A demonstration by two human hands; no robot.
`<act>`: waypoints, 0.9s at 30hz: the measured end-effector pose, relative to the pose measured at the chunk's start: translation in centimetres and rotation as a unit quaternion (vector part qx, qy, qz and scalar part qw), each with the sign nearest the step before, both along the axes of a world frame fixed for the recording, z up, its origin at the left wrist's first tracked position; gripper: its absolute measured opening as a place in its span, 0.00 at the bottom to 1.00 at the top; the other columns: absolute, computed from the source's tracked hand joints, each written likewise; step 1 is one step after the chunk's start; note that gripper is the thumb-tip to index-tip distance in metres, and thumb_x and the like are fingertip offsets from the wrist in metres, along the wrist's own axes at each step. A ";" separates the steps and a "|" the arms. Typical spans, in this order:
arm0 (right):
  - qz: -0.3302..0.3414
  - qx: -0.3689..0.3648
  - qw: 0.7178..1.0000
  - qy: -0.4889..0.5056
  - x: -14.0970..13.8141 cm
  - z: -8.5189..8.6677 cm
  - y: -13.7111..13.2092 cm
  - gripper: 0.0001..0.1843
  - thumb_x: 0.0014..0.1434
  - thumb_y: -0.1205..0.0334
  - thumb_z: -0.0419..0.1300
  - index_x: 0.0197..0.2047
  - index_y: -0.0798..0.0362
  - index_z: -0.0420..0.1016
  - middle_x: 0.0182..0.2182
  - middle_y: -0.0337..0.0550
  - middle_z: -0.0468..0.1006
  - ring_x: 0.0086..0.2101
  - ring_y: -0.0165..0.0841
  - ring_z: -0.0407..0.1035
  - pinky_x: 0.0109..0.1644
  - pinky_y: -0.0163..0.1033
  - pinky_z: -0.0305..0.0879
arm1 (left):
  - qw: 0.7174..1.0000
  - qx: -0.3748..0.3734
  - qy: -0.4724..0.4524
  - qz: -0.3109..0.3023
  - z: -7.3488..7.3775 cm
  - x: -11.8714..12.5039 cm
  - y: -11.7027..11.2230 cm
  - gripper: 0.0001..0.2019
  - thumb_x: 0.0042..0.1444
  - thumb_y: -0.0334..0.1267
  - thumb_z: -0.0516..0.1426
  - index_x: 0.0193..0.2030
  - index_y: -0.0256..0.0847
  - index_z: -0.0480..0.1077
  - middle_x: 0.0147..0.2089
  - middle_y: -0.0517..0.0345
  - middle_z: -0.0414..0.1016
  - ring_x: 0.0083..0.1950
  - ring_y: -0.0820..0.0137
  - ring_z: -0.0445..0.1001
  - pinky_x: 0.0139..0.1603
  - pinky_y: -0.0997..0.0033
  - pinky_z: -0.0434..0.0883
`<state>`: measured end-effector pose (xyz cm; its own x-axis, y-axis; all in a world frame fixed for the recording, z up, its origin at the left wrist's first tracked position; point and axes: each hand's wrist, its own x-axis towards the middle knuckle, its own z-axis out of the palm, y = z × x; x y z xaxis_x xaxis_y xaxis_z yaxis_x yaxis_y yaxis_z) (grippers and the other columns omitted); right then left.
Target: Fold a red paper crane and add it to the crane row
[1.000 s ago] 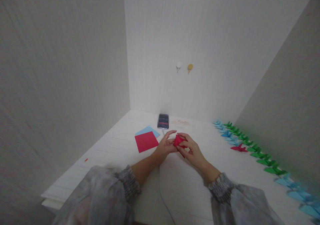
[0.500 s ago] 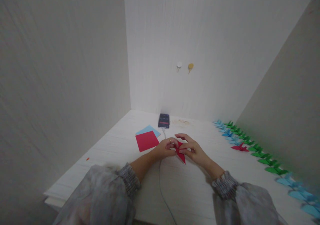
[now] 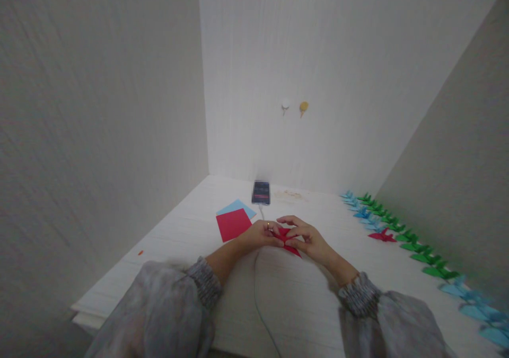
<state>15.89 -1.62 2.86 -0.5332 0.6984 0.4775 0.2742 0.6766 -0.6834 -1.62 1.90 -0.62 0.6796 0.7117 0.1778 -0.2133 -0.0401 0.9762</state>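
Note:
Between my two hands is a folded piece of red origami paper (image 3: 293, 250), its pointed end sticking out below the fingers toward the lower right. My left hand (image 3: 262, 235), with a ring on one finger, pinches its left side. Thumb and fingertips of my right hand (image 3: 307, 238) close on its right side. The fingers cover much of the folds. To the left of my left hand, a flat red paper square (image 3: 234, 225) lies partly over a light blue sheet (image 3: 237, 206).
A phone (image 3: 261, 192) lies near the back wall, its cable (image 3: 256, 289) running forward under my left wrist. Rows of green (image 3: 421, 252) and blue folded paper cranes (image 3: 473, 297) line the right side, with one red crane (image 3: 383, 235) beside them. Two hooks (image 3: 304, 106) hang on the wall.
The folded red paper has turned a little between my fingers, so its lower point now reaches further right. Both hands stay in nearly the same place.

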 end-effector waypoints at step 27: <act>-0.203 0.099 0.974 -0.005 -0.8 -1.7 0.8 0.07 0.52 0.61 0.56 0.24 0.53 0.66 0.24 0.40 0.68 0.27 0.31 0.63 0.32 0.36 0.60 | 0.964 0.118 -0.024 0.237 -0.2 0.8 0.4 0.17 0.36 0.38 0.62 0.32 0.37 0.61 0.36 0.58 0.66 0.34 0.73 0.69 0.36 0.72 0.66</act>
<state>15.13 -0.80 1.17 -0.2374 0.7472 0.6207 0.5522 0.6295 -0.5466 -0.85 2.26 -0.82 0.2757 0.8764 0.3948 -0.1607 -0.3629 0.9179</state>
